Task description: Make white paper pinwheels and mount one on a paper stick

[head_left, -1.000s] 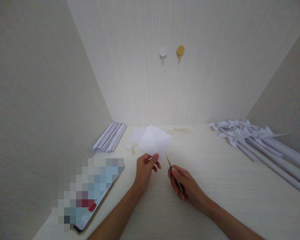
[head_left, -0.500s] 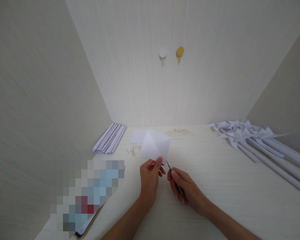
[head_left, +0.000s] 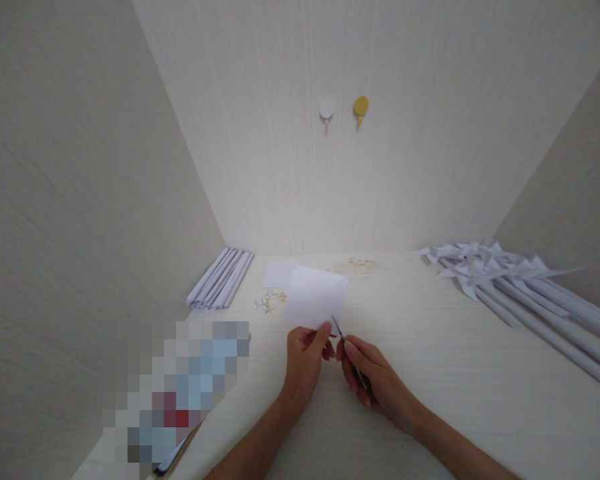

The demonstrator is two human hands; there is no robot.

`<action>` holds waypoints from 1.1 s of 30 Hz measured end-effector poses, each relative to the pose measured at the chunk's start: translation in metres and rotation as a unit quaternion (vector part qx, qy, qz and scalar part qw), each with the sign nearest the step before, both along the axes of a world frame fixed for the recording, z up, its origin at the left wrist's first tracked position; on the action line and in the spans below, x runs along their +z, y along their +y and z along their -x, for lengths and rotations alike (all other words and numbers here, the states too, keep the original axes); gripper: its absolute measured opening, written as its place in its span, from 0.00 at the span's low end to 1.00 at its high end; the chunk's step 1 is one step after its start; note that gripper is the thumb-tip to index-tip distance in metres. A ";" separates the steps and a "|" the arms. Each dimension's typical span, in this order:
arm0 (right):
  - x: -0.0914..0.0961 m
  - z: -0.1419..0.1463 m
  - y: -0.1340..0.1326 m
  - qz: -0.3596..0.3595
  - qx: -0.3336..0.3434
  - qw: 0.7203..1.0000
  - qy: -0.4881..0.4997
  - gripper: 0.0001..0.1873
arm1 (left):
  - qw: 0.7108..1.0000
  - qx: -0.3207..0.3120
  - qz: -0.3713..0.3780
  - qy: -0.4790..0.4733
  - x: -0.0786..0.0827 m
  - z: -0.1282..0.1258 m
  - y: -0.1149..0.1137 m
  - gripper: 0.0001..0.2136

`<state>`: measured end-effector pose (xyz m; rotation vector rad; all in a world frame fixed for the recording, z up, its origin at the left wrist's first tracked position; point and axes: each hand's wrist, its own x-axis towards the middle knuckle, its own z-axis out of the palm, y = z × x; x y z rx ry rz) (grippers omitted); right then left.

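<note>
My left hand (head_left: 307,357) pinches the near edge of a square sheet of white paper (head_left: 313,293) between thumb and fingers, holding it above the table. Crease lines show near the paper's far corners. My right hand (head_left: 367,370) is closed around a slim, dark, pointed metal tool (head_left: 341,333). Its tip rests at or just over the sheet's near right part; whether it touches cannot be made out. Part of the tool is hidden by my fingers, so its exact kind does not show. Behind the held sheet lies another white paper piece (head_left: 277,274).
White rolled paper tubes (head_left: 221,279) lie at the back left, paper pinwheels on sticks (head_left: 485,270) at the right. Small pin-like pieces (head_left: 270,301) and tan bits (head_left: 363,263) are scattered on the table (head_left: 405,300). A blurred-out device (head_left: 200,380) lies left. Two hooks (head_left: 361,107) hang on the wall.
The sheet has turned and tilted slightly in my left hand, which has shifted a little right and nearer to me. The tool's tip now overlaps the paper.
</note>
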<state>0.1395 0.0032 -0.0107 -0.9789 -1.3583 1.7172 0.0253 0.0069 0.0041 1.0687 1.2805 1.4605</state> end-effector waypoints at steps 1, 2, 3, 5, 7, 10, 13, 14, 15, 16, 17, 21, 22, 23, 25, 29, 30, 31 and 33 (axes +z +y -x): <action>0.000 0.000 0.000 0.001 0.002 1.000 0.003 0.18 | 1.000 -0.012 -0.003 0.008 0.000 0.001 0.000 0.21; 0.000 -0.001 0.000 0.002 0.004 1.000 0.007 0.18 | 1.000 -0.024 -0.007 0.012 0.001 0.001 0.000 0.22; 0.000 -0.001 0.000 0.004 0.006 1.000 0.010 0.18 | 0.999 -0.032 -0.008 0.012 0.001 0.002 0.001 0.22; 0.000 -0.002 0.001 0.007 0.009 1.000 0.018 0.18 | 0.999 -0.039 -0.004 0.004 0.000 0.003 0.001 0.21; 0.000 -0.002 0.001 0.016 0.014 0.999 0.026 0.19 | 0.999 -0.036 0.002 0.000 -0.001 0.003 0.002 0.20; 0.000 -0.003 0.001 0.031 0.025 0.999 0.031 0.19 | 1.000 -0.023 0.001 0.001 -0.003 0.003 0.003 0.19; 0.001 -0.003 0.001 0.037 0.031 0.998 0.034 0.19 | 1.000 -0.015 0.000 -0.006 -0.003 0.003 0.003 0.19; 0.001 -0.003 0.001 0.037 0.034 0.998 0.035 0.19 | 1.000 -0.013 -0.001 -0.009 -0.003 0.003 0.002 0.19; 0.001 -0.003 0.000 0.036 0.035 0.998 0.036 0.18 | 1.000 -0.012 -0.003 -0.010 -0.003 0.003 0.002 0.19; 0.002 -0.003 0.000 0.036 0.037 0.998 0.037 0.18 | 1.000 -0.010 -0.006 -0.012 -0.003 0.002 0.002 0.19; 0.002 -0.003 0.000 0.035 0.038 0.998 0.036 0.18 | 1.000 -0.008 -0.008 -0.011 -0.002 0.002 0.002 0.18; 0.002 -0.004 -0.001 0.032 0.038 0.998 0.031 0.18 | 1.000 -0.007 -0.011 -0.010 -0.001 0.003 0.002 0.19; 0.002 -0.004 -0.001 0.029 0.040 0.998 0.030 0.18 | 1.000 -0.007 -0.010 -0.009 -0.002 0.003 0.002 0.19; 0.002 -0.004 -0.001 0.027 0.041 0.998 0.029 0.19 | 1.000 -0.008 -0.010 -0.007 -0.002 0.004 0.002 0.19; 0.001 -0.004 0.000 0.025 0.042 0.998 0.027 0.19 | 1.000 -0.009 -0.011 -0.002 -0.003 0.004 0.002 0.19; 0.001 -0.004 0.001 0.028 0.039 0.999 0.025 0.19 | 1.000 -0.008 -0.011 0.007 -0.005 0.003 0.003 0.19; 0.001 -0.003 0.001 0.028 0.039 0.999 0.026 0.19 | 1.000 -0.005 -0.010 0.009 -0.005 0.003 0.003 0.19; 0.001 -0.003 0.001 0.027 0.039 0.999 0.025 0.19 | 1.000 -0.003 -0.010 0.009 -0.005 0.003 0.003 0.19; 0.002 -0.003 0.001 0.026 0.040 0.999 0.023 0.19 | 1.000 -0.002 -0.009 0.006 -0.004 0.003 0.003 0.20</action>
